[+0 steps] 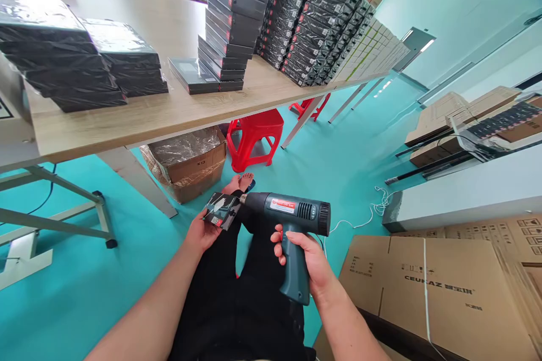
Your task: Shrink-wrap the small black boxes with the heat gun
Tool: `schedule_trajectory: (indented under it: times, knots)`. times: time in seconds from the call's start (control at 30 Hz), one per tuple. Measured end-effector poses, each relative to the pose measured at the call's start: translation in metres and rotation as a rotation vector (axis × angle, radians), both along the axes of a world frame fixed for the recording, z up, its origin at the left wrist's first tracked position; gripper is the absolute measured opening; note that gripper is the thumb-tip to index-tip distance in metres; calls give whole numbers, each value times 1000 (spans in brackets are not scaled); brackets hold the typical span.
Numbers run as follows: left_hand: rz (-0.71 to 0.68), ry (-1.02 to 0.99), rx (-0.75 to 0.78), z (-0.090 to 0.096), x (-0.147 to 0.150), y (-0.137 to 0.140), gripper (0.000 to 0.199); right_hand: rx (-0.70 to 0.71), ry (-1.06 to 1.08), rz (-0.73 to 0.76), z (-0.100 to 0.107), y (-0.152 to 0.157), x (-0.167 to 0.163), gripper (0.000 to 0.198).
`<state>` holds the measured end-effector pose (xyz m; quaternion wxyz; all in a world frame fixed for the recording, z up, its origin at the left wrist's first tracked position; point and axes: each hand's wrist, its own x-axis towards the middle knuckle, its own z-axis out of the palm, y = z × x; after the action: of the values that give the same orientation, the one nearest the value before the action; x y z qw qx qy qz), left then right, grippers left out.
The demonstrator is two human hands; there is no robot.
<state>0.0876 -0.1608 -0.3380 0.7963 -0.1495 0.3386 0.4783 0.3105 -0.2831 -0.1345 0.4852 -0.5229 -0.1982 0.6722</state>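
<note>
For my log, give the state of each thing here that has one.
Small black box: closed, held in left hand.
Heat gun: gripped in right hand, nozzle toward the box; on or off unclear.
K13 carton: open, clear plastic inside.
Nearer red stool: upright.
CEUKAZ carton: strapped.
Wrapped black boxes: stacked.

The small dark box (222,211), its print too small to read, hides part of the left grip (202,235).
</note>
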Motion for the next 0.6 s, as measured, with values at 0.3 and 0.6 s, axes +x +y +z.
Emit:
schedule_trajectory:
  times: [0.3, 0.6]
  knots:
    - [274, -36, 9, -6, -5, 0, 24, 9, -184, 250, 11, -17, -12, 26]
    - [382, -37, 109, -14, -10, 0, 19, 6, -136, 196, 1, -21, -32, 25]
